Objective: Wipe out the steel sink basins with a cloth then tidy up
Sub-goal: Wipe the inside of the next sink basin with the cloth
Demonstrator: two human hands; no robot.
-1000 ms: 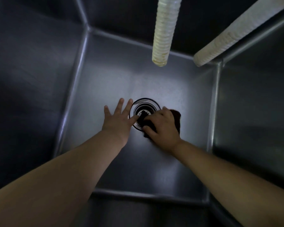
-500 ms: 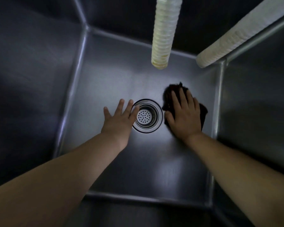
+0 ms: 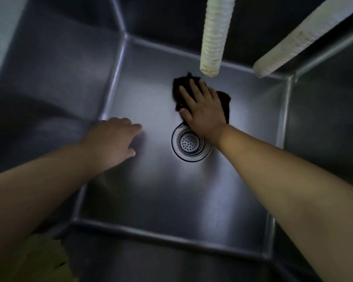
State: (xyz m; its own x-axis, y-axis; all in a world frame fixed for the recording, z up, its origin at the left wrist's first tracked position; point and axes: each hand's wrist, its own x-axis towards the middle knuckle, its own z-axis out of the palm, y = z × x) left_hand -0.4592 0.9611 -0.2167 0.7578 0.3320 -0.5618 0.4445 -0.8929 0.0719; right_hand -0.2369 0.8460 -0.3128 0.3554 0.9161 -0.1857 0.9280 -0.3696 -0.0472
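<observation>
Looking down: you are leaning over a deep steel sink [image 3: 55, 82], with both bare forearms reaching to its floor.
Right hand: your right hand [image 3: 204, 110] is pressing flat on a dark cloth [image 3: 224, 100], fingers [image 3: 194, 86] spread and extended, not curled around the cloth.
Cloth: it is lying bunched on the sink floor, just beyond the drain [image 3: 190, 144] on its far side, and is showing past your fingertips and to the right of your palm.
Left hand: your left hand [image 3: 112, 141] is sitting low over the sink floor left of the drain, close to the left wall's bottom seam; the fingers are loosely bent and holding nothing. Whether they are touching the steel, you cannot tell, since the hand is blurred.
Drain: a round metal strainer with small holes is sitting in the middle of the floor; your right wrist is crossing over its upper right rim.
Hoses: a ribbed pale hose [image 3: 212, 37] is hanging down from the top edge, its open end above the cloth; a second pale hose [image 3: 306, 35] is slanting in from the upper right corner.
Lower left: something yellowish [image 3: 41, 259] is showing at the bottom edge, too dim to identify.
</observation>
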